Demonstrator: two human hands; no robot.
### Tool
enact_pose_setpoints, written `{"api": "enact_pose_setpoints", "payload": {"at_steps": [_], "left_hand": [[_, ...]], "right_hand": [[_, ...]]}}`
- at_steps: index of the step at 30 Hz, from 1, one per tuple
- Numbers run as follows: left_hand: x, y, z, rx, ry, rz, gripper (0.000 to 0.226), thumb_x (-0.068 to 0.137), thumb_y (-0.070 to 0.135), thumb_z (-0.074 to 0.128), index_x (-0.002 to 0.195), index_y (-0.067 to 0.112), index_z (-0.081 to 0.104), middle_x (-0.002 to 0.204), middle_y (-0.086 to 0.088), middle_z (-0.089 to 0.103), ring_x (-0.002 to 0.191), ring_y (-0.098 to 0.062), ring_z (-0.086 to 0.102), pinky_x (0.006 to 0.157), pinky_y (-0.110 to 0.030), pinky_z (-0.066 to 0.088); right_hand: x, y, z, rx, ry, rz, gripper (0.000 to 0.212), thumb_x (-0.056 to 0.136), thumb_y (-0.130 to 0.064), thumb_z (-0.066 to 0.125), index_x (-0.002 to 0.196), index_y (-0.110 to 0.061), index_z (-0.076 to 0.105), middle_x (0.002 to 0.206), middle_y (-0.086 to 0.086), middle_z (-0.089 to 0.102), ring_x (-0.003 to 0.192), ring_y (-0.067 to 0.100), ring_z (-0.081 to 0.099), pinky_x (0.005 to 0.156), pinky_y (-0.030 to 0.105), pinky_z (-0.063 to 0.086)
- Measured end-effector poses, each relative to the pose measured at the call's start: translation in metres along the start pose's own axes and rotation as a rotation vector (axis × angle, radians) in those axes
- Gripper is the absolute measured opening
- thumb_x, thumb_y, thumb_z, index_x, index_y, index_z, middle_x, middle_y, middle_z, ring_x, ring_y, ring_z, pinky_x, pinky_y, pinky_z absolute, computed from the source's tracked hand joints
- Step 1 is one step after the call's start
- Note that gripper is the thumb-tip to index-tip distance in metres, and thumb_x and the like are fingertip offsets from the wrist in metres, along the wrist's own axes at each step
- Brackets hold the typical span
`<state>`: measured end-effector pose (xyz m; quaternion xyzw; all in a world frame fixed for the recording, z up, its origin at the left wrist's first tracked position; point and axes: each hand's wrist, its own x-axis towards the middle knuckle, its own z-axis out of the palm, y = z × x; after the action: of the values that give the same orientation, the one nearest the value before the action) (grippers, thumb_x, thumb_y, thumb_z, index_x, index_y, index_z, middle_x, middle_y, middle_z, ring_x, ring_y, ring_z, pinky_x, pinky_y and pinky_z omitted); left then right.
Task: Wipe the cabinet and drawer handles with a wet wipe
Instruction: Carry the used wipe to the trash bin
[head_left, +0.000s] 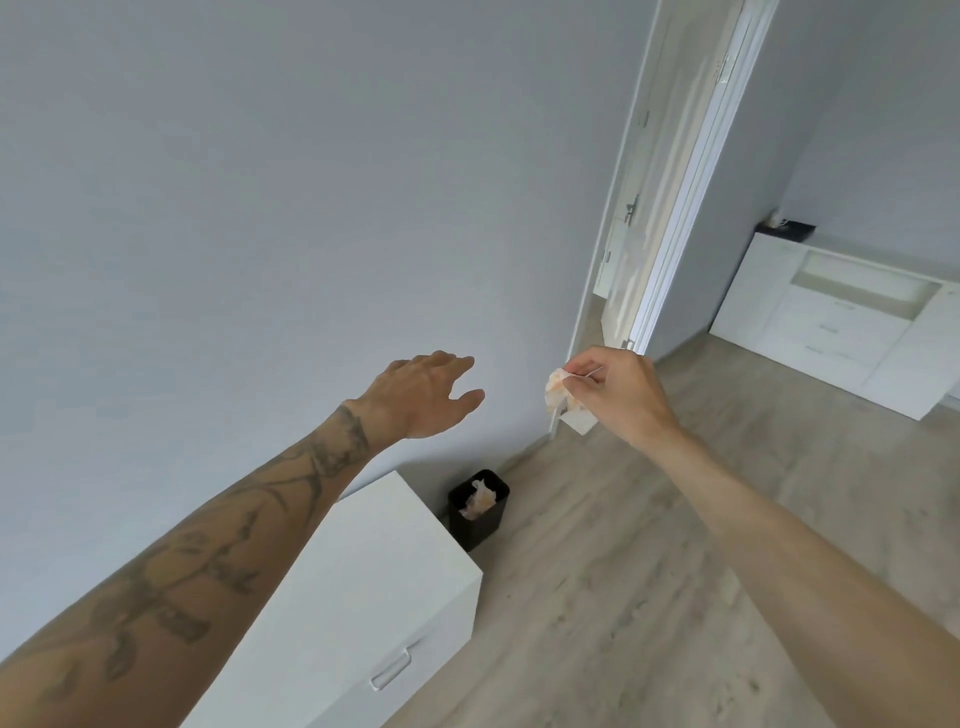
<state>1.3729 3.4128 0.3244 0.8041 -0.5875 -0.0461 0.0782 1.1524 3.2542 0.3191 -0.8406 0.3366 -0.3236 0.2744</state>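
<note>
My right hand (621, 392) pinches a crumpled white wet wipe (563, 400) with orange stains, held in the air above the floor. My left hand (423, 397) is stretched forward with fingers relaxed and holds nothing. Below my left arm stands a white drawer cabinet (363, 582) with a white bar handle (392, 670) on its front. Just beyond the cabinet, a small black bin (485, 525) holds another used wipe (477, 500).
A white sideboard (831, 322) with several drawers and small handles stands against the far right wall, a dark object (785, 227) on its top. An open white door (670, 197) is in the middle. Wood-look floor (649, 597) spreads between.
</note>
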Motion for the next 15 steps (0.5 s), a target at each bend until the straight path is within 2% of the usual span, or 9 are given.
{"api": "enact_pose_setpoints", "payload": {"at_steps": [5, 7, 10, 15], "left_hand": [[0.102, 0.046, 0.009, 0.016, 0.018, -0.023, 0.064, 0.111, 0.058, 0.034, 0.168, 0.030, 0.024, 0.172, 0.005, 0.029, 0.157, -0.020, 0.030, 0.129, -0.040, 0.021], [0.138, 0.063, 0.017, 0.031, 0.036, -0.048, 0.064, 0.111, 0.057, 0.035, 0.168, 0.029, 0.025, 0.171, 0.004, 0.030, 0.156, -0.021, 0.032, 0.128, -0.040, 0.022], [0.186, 0.086, 0.025, 0.022, 0.029, -0.124, 0.064, 0.111, 0.057, 0.035, 0.168, 0.029, 0.025, 0.171, 0.004, 0.031, 0.155, -0.022, 0.034, 0.128, -0.041, 0.023], [0.247, 0.104, 0.037, 0.008, 0.014, -0.232, 0.064, 0.111, 0.057, 0.035, 0.167, 0.029, 0.026, 0.170, 0.004, 0.034, 0.152, -0.022, 0.038, 0.127, -0.043, 0.026]], "right_hand": [[0.086, 0.077, -0.037, 0.021, -0.004, -0.013, 0.012, 0.091, -0.014, 0.075, 0.093, -0.024, 0.079, 0.088, -0.009, 0.078, 0.080, 0.001, 0.072, 0.064, 0.006, 0.051], [0.119, 0.109, -0.048, 0.039, -0.006, -0.033, 0.010, 0.092, -0.013, 0.074, 0.096, -0.020, 0.080, 0.090, -0.006, 0.078, 0.084, 0.007, 0.074, 0.069, 0.014, 0.056], [0.170, 0.149, -0.060, 0.045, -0.072, -0.069, 0.010, 0.092, -0.015, 0.073, 0.098, -0.019, 0.080, 0.090, -0.009, 0.077, 0.087, 0.009, 0.074, 0.077, 0.027, 0.061], [0.238, 0.196, -0.061, 0.078, -0.166, -0.112, 0.009, 0.093, -0.014, 0.073, 0.098, -0.018, 0.080, 0.087, -0.011, 0.076, 0.086, 0.007, 0.073, 0.082, 0.037, 0.065]]}}
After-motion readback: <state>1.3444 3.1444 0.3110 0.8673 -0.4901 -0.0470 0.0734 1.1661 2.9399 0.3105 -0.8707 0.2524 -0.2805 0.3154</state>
